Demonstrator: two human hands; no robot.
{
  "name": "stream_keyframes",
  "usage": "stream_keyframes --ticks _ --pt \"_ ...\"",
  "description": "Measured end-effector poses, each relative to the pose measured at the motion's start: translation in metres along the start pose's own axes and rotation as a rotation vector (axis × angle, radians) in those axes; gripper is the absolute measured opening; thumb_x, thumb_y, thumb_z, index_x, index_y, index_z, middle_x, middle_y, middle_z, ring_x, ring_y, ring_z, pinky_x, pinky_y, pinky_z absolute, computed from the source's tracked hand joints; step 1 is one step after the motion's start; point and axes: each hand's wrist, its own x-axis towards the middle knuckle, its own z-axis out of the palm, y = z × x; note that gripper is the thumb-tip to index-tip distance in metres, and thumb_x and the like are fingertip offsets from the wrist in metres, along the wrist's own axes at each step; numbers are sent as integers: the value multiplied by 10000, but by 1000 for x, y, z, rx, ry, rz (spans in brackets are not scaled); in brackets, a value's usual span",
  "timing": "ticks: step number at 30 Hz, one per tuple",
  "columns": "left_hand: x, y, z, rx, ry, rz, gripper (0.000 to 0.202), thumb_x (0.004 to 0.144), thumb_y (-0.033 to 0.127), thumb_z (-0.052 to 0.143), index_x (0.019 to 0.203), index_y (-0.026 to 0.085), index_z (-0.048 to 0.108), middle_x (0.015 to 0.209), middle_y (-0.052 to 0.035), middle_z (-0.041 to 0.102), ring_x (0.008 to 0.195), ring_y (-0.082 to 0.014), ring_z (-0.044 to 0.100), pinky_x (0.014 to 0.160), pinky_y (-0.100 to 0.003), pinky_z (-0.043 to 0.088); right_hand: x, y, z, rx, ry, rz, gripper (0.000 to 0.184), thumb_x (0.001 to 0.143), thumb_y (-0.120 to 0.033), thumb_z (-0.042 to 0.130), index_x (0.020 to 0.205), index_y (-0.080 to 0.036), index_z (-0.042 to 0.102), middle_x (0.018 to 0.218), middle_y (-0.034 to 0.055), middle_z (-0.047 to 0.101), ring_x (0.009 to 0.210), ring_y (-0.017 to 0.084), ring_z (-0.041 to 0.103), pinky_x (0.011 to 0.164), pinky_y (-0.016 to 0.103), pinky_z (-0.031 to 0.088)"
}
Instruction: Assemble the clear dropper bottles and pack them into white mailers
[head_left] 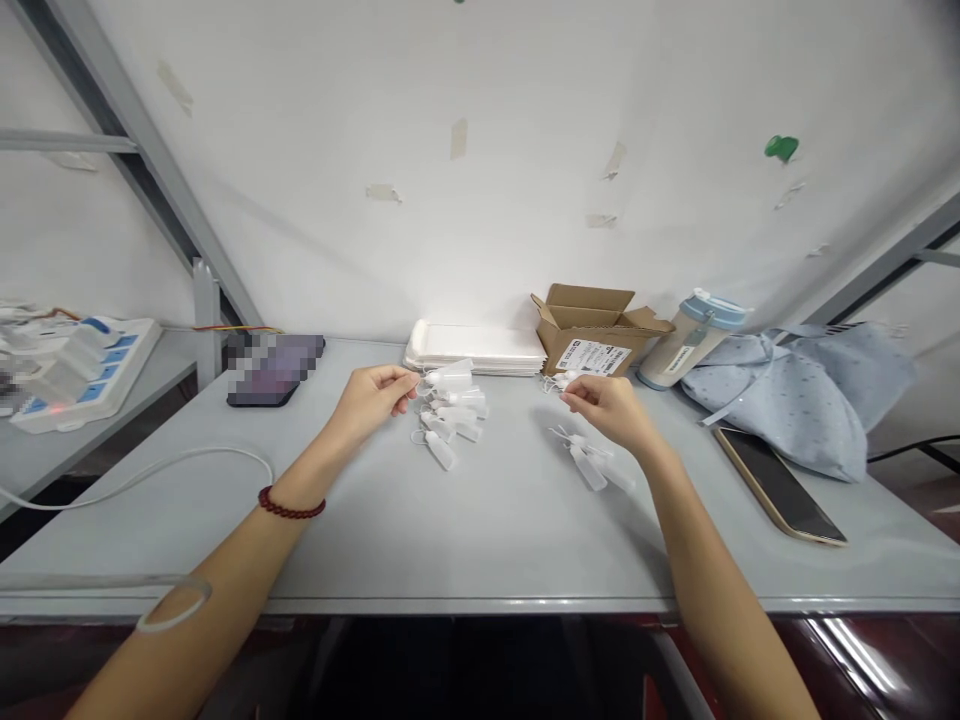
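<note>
A small pile of translucent white plastic tags (441, 451) with thin looped strings lies in the middle of the table. With thumb and finger pinched, my left hand (373, 398) is closed at the looped end of the topmost tag (450, 377). My right hand (609, 408) is likewise pinched, and white looped ends (559, 380) stick out from its fingertips; the rest of what it holds is hidden. Below this hand lie a few more translucent tags (588, 468), their strings pointing up and left.
Flat white trays (480, 345) are stacked against the wall, beside an open cardboard box (596, 335). A tumbler (694, 338), a blue cloth bag (795, 395) and a phone (780, 485) stand or lie at right. Another phone (274, 370) and a white cable (187, 455) lie at left.
</note>
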Motion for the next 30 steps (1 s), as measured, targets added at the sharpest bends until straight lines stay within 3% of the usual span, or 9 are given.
stream_keyframes --ticks 6,12,18,22,30 --pt "-1 -11 13 -19 -40 -54 245 657 385 677 633 147 626 568 6 572 473 -83 461 470 -219 358 3 14 -13 -201 -298 106 159 765 -237 488 661 -169 588 642 30 650 611 147 558 567 247 399" --pt "2 -25 20 -124 0 -73 294 650 418 691 681 130 634 628 -10 586 524 -96 503 471 -213 374 2 19 -24 -228 -478 293 167 761 -323 533 720 -174 594 681 37 656 608 156 557 505 249 377" --pt "1 -27 25 -108 -61 -65 297 652 418 698 714 130 662 643 -19 591 553 -107 513 472 -213 386 -1 26 -30 -165 -538 352 225 703 -403 622 743 -182 602 722 42 672 611 155 574 513 249 390" --pt "-2 -20 23 -60 -114 -42 274 661 411 682 624 142 645 572 -8 566 513 -101 491 471 -218 374 -2 29 -31 -161 -559 352 272 660 -434 668 750 -184 607 737 51 676 614 161 579 507 252 398" --pt "-1 -23 22 84 -96 -69 250 689 395 633 633 152 635 533 4 559 479 -103 483 462 -217 354 1 38 -25 -196 -587 365 258 618 -357 696 786 -176 620 822 65 685 737 198 618 568 259 441"
